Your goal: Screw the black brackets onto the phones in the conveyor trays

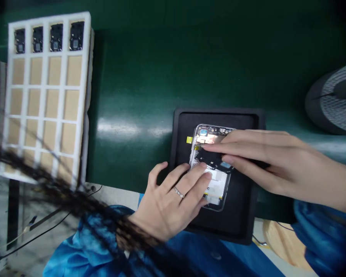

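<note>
your right hand point(276, 161) was clenched in a pinch on a black bracket point(210, 157), thumb and fingertips holding it against the upper half of an open-backed smartphone frame point(216, 188). your left hand point(170, 200) was not grasping; its extended fingers pressed on the frame's lower half. the frame lay in the middle of a black tray point(219, 115), near the front edge of the green bench point(132, 77). toward the bench's left end, a white foam tray point(46, 54) held four black phone parts point(56, 37) along its far row.
</note>
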The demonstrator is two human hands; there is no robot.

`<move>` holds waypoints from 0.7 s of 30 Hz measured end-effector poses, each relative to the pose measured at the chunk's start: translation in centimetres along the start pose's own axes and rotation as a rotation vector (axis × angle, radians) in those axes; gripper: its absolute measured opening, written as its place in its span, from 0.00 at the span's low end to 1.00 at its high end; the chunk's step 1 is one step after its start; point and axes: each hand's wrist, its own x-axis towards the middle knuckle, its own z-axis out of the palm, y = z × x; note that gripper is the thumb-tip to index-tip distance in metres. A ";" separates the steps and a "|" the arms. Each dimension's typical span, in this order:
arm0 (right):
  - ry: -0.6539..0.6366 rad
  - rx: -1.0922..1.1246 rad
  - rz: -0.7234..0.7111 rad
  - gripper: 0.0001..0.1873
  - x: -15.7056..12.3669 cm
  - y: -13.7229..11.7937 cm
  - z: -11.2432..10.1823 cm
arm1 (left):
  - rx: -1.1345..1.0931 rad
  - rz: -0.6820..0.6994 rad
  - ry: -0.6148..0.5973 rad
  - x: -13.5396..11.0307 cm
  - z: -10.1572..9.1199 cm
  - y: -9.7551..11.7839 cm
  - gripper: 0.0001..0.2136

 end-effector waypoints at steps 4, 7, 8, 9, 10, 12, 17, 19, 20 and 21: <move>0.006 0.039 0.036 0.22 0.1 -0.2 -0.1 | 0.048 0.013 -0.008 0.3 0.0 -0.1 0.16; 0.016 0.071 0.075 0.21 0.2 -0.4 -0.2 | 0.066 0.015 -0.022 0.6 0.0 -0.1 0.17; 0.023 0.073 0.079 0.21 0.2 -0.4 -0.3 | 0.067 0.017 -0.022 0.7 0.0 -0.1 0.16; 0.028 0.072 0.076 0.21 0.2 -0.4 -0.2 | 0.067 0.018 -0.020 0.8 0.1 0.0 0.16; 0.030 0.069 0.073 0.21 0.3 -0.4 -0.2 | 0.065 0.018 -0.016 1.0 0.1 0.0 0.16; 0.033 0.068 0.070 0.21 0.3 -0.4 -0.1 | 0.063 0.012 0.004 1.2 0.2 0.2 0.15; 0.043 0.109 0.106 0.20 0.4 -0.6 -0.4 | -0.022 -0.026 0.060 1.5 0.4 -0.1 0.15; 0.044 0.157 0.149 0.19 0.4 -0.8 -0.5 | -0.078 -0.067 0.129 1.5 0.4 -0.8 0.13; 0.044 0.181 0.170 0.19 0.4 -0.8 -0.6 | -0.106 -0.093 0.172 1.6 0.4 -1.2 0.11; 0.044 0.200 0.186 0.19 0.3 -0.9 -0.7 | -0.141 -0.119 0.210 1.7 0.4 -1.6 0.10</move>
